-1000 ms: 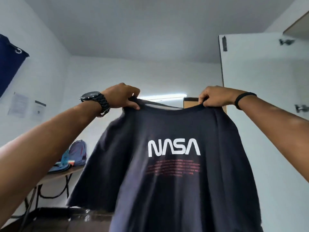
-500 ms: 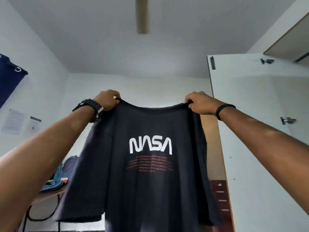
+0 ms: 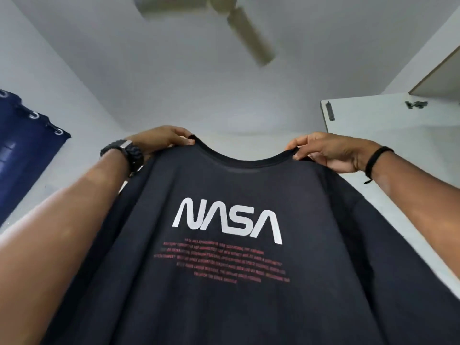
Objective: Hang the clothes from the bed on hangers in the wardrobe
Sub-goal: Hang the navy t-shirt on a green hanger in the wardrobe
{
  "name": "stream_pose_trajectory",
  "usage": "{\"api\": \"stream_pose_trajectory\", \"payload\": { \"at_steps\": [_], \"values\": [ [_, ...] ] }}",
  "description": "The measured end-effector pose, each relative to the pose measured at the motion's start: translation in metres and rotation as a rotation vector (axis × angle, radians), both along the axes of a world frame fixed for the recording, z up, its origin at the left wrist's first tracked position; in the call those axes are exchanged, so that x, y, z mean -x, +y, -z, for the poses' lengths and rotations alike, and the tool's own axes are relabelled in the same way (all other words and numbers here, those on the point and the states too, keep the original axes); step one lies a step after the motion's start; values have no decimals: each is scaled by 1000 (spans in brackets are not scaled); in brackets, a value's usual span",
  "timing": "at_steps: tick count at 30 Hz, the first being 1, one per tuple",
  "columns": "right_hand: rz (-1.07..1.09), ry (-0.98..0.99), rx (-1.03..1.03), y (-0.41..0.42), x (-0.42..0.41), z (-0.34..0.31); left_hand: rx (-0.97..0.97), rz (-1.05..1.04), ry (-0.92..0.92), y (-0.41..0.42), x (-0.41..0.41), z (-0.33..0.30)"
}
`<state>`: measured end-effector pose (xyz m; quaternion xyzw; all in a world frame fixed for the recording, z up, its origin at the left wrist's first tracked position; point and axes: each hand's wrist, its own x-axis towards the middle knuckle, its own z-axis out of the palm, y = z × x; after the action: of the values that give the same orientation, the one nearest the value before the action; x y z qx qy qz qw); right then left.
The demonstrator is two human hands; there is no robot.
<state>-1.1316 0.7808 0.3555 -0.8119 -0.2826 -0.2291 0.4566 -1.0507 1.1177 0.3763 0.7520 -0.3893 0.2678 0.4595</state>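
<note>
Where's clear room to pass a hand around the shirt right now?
Free: the dip over the collar, between the left hand and right hand; also between the right hand and the wardrobe door. Crowded: the shirt fills everything below, and both shoulders are taken up by a grip.

A beige ceiling fan (image 3: 239,26) hangs from the white ceiling (image 3: 323,58) near the top edge, one blade angled down to the right and blurred. A dark blue curtain (image 3: 22,150) with metal eyelets hangs on the left wall (image 3: 49,95). At the upper right corner, a shelf's (image 3: 438,80) pale wood underside shows.
</note>
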Motion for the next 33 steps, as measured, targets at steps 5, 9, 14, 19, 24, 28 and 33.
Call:
{"api": "stream_pose_trajectory", "payload": {
  "at_steps": [5, 9, 14, 19, 24, 28, 33],
  "values": [
    [-20, 133, -5, 4, -62, 58, -213, -83, 270, 0, -59, 68],
    [-64, 434, 32, 6, -136, 167, -363, -144, 454, -10, -120, 197],
    [17, 811, 175, 12, -209, 347, -728, -216, 584, -25, -170, 391],
    [251, 927, 376, 25, -229, 479, -954, -232, 673, -48, -183, 510],
    [409, 896, 405, 33, -253, 534, -934, -320, 728, -61, -213, 553],
    [623, 715, 562, 32, -286, 553, -795, -486, 694, -66, -246, 580],
    [814, 681, 272, 39, -326, 600, -700, -601, 651, -78, -279, 625]
  ]
}}
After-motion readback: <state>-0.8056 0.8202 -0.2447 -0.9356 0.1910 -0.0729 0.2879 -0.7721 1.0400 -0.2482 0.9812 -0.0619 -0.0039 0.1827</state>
